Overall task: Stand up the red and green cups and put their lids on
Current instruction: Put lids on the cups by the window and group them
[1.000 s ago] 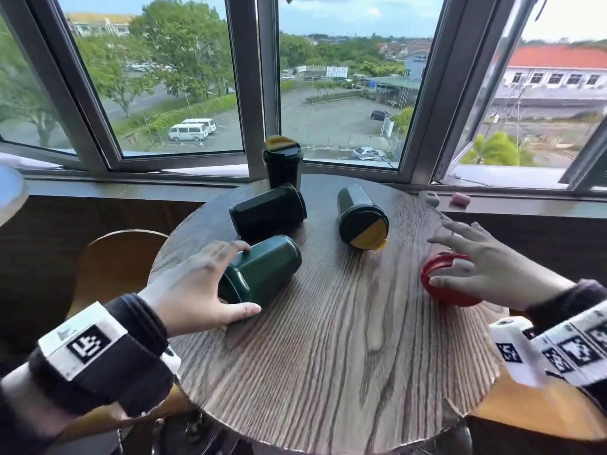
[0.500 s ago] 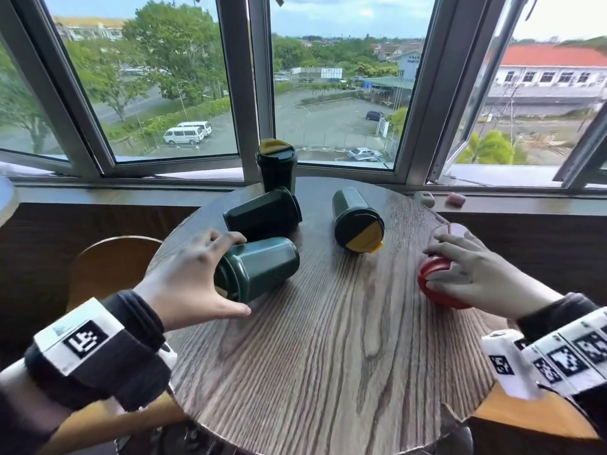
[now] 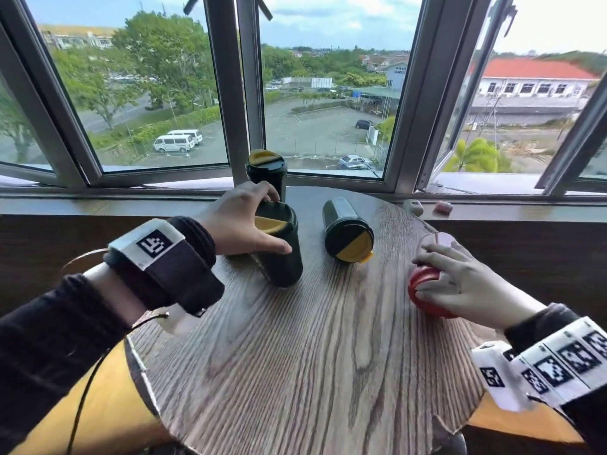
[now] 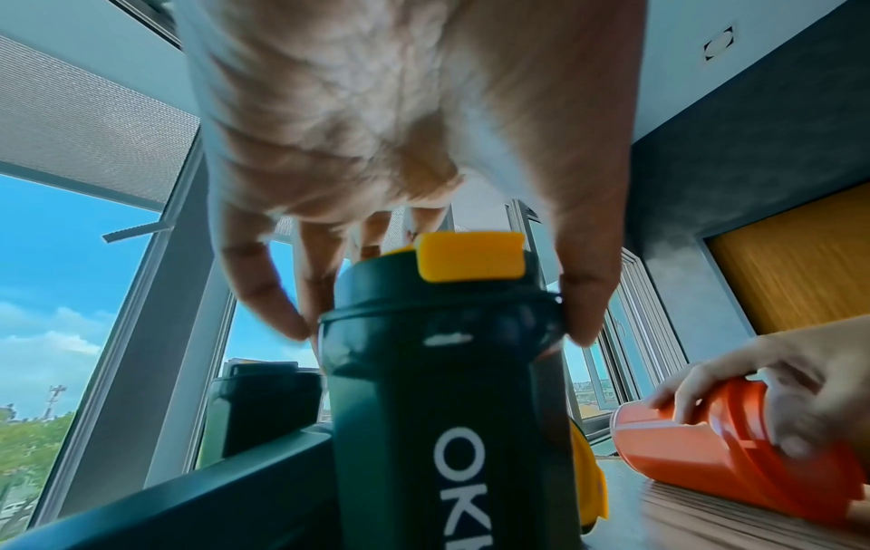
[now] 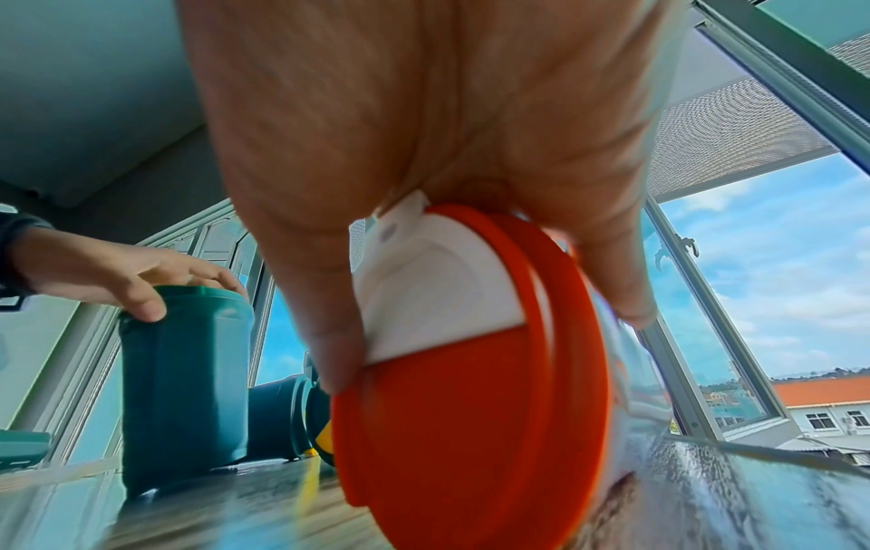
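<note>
The green cup with its yellow-flapped lid stands upright on the round wooden table. My left hand grips its lid rim from above, fingers behind and thumb in front; the left wrist view shows the same grip on the cup. At the table's right edge the red-lidded cup lies tilted on its side, its pale body pointing towards the window. My right hand clasps its red lid, which has a white flap, thumb on one side and fingers on the other.
A second green cup lies on its side mid-table, yellow lid towards me. A third stands upright by the window. Two small objects rest on the sill. Wooden chair seats flank the table.
My left hand has tipped the lying green cup upright and now holds it by the lid. My right hand's fingers have curled down around the red lid.
</note>
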